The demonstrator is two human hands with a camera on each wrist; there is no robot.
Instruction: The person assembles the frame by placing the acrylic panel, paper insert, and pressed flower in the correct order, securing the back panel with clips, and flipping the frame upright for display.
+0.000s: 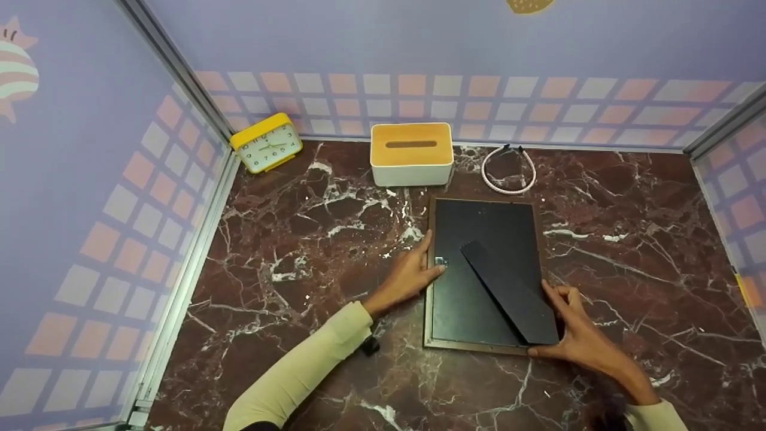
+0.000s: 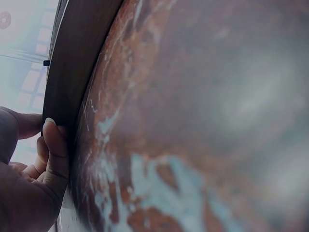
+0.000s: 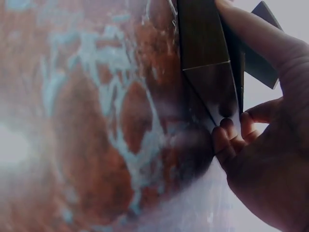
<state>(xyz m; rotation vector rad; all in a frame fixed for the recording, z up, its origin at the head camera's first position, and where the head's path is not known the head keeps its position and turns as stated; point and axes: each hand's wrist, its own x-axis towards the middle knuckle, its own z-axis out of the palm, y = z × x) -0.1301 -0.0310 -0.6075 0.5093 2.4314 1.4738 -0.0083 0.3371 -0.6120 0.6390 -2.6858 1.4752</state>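
Note:
A picture frame (image 1: 458, 311) is back up on the marble-patterned table, with a black backing board and a brown rim. Its black easel stand (image 1: 508, 296) slants across the back toward the lower right corner. My left hand (image 1: 410, 272) pinches the left side, thumb on the backing; the left wrist view shows fingertips (image 2: 54, 137) against the rim. My right hand (image 1: 577, 332) grips the lower right corner, thumb at the bottom edge and fingers along the right side. In the right wrist view, fingertips (image 3: 224, 133) meet the rim near the corner.
Behind the frame stands a white tissue box (image 1: 412, 175) with a wood-coloured lid. A pale headband (image 1: 508, 191) lies to its right. In the back left corner a yellow alarm clock (image 1: 269, 146) leans by the wall. Patterned panels enclose the table's back and sides.

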